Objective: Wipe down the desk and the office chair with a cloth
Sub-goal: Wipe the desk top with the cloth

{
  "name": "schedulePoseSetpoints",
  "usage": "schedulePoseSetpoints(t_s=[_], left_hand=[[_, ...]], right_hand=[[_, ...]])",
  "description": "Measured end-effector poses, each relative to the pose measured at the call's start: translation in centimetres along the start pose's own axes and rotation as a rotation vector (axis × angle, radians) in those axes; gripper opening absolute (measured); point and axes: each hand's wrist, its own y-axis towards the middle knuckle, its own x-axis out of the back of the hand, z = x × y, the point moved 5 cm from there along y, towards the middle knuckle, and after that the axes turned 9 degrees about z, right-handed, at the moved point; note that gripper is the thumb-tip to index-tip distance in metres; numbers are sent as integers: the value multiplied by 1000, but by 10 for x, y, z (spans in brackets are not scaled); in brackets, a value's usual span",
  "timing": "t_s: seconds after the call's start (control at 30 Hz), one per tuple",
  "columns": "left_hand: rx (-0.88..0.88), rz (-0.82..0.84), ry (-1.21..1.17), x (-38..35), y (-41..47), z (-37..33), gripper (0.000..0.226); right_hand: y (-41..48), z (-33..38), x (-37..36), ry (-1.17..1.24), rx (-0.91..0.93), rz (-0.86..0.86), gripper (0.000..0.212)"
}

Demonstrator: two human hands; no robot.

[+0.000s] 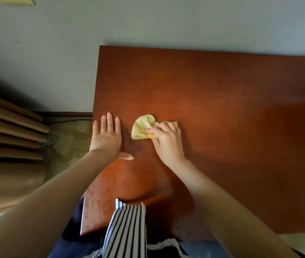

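Note:
A reddish-brown wooden desk (222, 101) fills the middle and right of the view, its back edge against the wall. A small yellow cloth (141, 127) lies crumpled on the desk near its left side. My right hand (166, 140) grips the cloth's right part, fingers curled over it, pressing it onto the wood. My left hand (108, 138) rests flat on the desk by its left edge, fingers straight and spread, thumb out to the right. No office chair is in view.
A grey wall (148, 21) runs behind the desk. Tan curtains (8, 131) hang at the left over patterned carpet (68, 142) with a dark cable. A striped garment (127, 228) and dark clothing lie at the desk's near edge.

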Motion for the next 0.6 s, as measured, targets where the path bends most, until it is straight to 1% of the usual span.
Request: schedulePoseSetpoints(t_s=[0.1,0.17,0.3,0.4,0.47,0.6], left_hand=[[11,23,53,8,-4,-3,135],[18,48,99,14,-6,-8,135],[-32,40,110,18,-8,-25,138],[-82,31,94,16,-8,-40,141],[-84,37,88,15,-7,-46,143],[-78,23,89,15,-3,-49,147]], right_hand=[[-46,-4,4,-15,84,3,31],[-74,-9,5,3,146,33,31],[-120,-26,13,22,327,168,35],[-132,-46,28,-47,446,287,38],[-123,-59,39,-67,450,285,36],[-86,-85,55,-51,360,193,36]])
